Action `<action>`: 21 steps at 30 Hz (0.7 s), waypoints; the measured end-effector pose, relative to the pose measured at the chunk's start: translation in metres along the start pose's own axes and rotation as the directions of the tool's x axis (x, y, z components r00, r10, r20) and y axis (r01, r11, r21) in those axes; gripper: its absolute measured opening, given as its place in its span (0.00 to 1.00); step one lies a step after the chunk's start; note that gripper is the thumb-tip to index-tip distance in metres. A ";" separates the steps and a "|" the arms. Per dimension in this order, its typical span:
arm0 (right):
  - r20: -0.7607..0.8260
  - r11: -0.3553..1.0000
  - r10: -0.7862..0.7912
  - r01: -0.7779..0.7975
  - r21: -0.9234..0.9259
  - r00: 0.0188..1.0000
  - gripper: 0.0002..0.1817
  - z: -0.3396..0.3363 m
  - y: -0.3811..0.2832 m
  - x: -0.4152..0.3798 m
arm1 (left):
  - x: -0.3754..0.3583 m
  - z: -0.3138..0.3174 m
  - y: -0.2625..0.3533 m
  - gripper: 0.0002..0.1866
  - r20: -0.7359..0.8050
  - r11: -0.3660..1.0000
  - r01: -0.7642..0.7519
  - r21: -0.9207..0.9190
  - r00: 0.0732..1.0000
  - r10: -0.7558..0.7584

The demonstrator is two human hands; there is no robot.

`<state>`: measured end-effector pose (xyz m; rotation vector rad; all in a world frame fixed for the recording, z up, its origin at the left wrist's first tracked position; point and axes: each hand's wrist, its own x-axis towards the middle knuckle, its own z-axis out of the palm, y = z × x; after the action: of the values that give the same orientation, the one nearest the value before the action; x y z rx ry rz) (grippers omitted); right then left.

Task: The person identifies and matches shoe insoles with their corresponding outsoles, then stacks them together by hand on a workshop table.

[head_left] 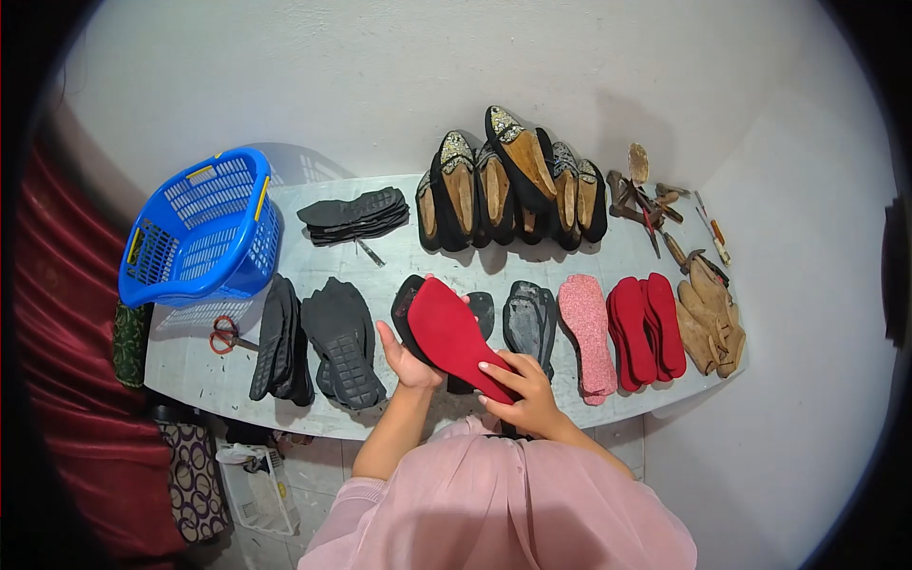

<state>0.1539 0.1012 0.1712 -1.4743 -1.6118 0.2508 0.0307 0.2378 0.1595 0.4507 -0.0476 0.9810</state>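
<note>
A red insole [451, 328] lies over a black sole [407, 302], raised above the table edge in front of me. My left hand [410, 359] supports the pair from below on the left, thumb out to the side and most fingers hidden behind. With my right hand [524, 391] I grip the narrow heel end of the red insole. Behind the pair, a dark sole piece [483, 313] shows in part. To the right are dark worn soles [528, 318], pink speckled insoles [587, 332] and stacked red insoles [629, 332].
On the table [399, 268] stand a blue basket [261, 242], black sole stacks [344, 347], scissors [225, 334] and a thin black stack [356, 214]. Shoes on wooden lasts [522, 171] line the wall. Hand tools [632, 199] and tan gloves [712, 328] lie at the right.
</note>
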 end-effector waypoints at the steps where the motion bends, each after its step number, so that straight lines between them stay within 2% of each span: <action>1: 0.001 1.000 -0.006 0.006 0.001 1.000 0.27 0.000 0.000 0.000 | 0.000 -0.001 0.000 0.45 0.048 1.000 0.015 -0.003 0.999 -0.015; 4: 0.014 0.999 -0.041 0.041 -0.008 0.999 0.27 -0.002 -0.001 0.003 | -0.001 0.002 -0.001 0.46 0.003 0.999 0.017 0.046 1.000 -0.017; 7: 0.019 0.998 -0.058 0.058 -0.005 0.998 0.29 -0.002 -0.002 0.003 | -0.001 0.003 -0.001 0.42 0.066 0.999 0.010 0.033 0.998 -0.012; 21: 0.035 0.998 -0.046 0.047 -0.029 0.998 0.28 -0.005 -0.003 0.000 | 0.000 0.013 -0.003 0.39 0.052 0.998 0.017 0.062 0.998 -0.020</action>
<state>0.1553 0.0984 0.1760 -1.4600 -1.6818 0.2273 0.0349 0.2311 0.1699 0.5330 -0.0607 0.9546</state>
